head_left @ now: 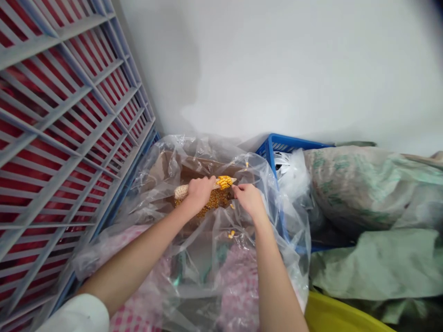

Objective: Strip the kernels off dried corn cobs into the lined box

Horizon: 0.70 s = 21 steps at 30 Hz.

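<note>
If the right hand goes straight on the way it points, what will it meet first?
The right hand would meet the cob held in the left hand; its fingertips seem to touch it.

Single head-worn view, aimed forward and down along both forearms. Near, mid-frame: left hand and right hand. Facing white wall; grey rack close left, blue crate right.
</note>
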Each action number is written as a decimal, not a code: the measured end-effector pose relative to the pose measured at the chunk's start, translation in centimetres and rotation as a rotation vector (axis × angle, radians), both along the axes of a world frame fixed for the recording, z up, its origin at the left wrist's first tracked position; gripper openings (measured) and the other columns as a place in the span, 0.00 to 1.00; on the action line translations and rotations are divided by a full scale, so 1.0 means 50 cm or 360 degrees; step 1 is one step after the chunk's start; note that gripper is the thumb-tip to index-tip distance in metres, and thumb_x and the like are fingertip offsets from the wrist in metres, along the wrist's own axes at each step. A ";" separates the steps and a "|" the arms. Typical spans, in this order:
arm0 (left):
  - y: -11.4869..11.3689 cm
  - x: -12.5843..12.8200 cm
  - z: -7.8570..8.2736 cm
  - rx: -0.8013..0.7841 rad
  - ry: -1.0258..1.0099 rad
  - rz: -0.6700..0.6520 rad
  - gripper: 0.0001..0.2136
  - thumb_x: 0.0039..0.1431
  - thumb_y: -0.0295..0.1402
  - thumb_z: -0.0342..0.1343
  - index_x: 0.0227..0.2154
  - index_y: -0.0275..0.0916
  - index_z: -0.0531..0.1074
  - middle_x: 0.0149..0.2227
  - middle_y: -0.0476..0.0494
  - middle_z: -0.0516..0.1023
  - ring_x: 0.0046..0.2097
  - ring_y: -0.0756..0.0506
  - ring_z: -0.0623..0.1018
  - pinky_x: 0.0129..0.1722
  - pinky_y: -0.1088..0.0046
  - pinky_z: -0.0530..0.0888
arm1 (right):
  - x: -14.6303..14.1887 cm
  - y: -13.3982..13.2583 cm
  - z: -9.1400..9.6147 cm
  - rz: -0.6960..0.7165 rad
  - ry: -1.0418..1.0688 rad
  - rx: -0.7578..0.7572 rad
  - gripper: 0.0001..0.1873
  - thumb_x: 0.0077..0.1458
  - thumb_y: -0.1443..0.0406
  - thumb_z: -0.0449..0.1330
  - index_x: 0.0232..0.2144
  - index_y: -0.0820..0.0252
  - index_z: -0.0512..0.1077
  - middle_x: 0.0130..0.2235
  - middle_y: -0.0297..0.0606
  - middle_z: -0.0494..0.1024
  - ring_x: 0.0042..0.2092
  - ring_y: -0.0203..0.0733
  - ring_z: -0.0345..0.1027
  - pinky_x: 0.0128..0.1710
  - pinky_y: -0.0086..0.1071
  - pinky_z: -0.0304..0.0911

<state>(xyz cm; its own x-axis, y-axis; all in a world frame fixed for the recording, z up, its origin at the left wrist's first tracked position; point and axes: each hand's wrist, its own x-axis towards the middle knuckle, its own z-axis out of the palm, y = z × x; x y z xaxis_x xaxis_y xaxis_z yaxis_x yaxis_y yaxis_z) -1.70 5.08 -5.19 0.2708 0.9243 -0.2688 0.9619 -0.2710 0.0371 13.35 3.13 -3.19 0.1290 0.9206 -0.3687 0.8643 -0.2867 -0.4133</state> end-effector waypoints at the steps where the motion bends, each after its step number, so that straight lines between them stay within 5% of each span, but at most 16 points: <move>1: -0.001 0.003 0.000 0.0012 -0.0012 -0.0016 0.12 0.59 0.27 0.42 0.44 0.39 0.64 0.37 0.39 0.76 0.38 0.40 0.77 0.31 0.69 0.68 | -0.001 0.002 0.002 0.0000 -0.0006 -0.0002 0.19 0.55 0.60 0.48 0.26 0.59 0.76 0.27 0.40 0.77 0.29 0.38 0.68 0.27 0.27 0.51; 9: -0.022 0.023 -0.023 0.0036 -0.0088 -0.0129 0.10 0.59 0.28 0.42 0.41 0.38 0.66 0.39 0.38 0.74 0.42 0.42 0.74 0.38 0.67 0.65 | -0.006 0.012 -0.021 -0.0024 -0.0062 -0.0114 0.12 0.49 0.67 0.53 0.28 0.64 0.77 0.30 0.47 0.78 0.34 0.44 0.71 0.29 0.28 0.54; 14: -0.028 0.027 -0.039 -0.0081 -0.0118 0.0011 0.11 0.59 0.27 0.41 0.42 0.36 0.66 0.39 0.36 0.75 0.41 0.42 0.76 0.36 0.68 0.66 | -0.044 0.002 -0.064 -0.0195 -0.0081 -0.0056 0.15 0.51 0.67 0.50 0.32 0.68 0.76 0.34 0.54 0.77 0.38 0.47 0.72 0.32 0.29 0.56; 21: -0.005 -0.008 -0.032 -0.0146 -0.0257 0.0210 0.11 0.57 0.30 0.42 0.41 0.40 0.66 0.38 0.39 0.77 0.40 0.42 0.77 0.34 0.69 0.68 | -0.090 -0.015 -0.101 -0.0316 0.0255 0.0288 0.20 0.57 0.60 0.44 0.27 0.61 0.73 0.31 0.43 0.77 0.33 0.41 0.68 0.32 0.28 0.55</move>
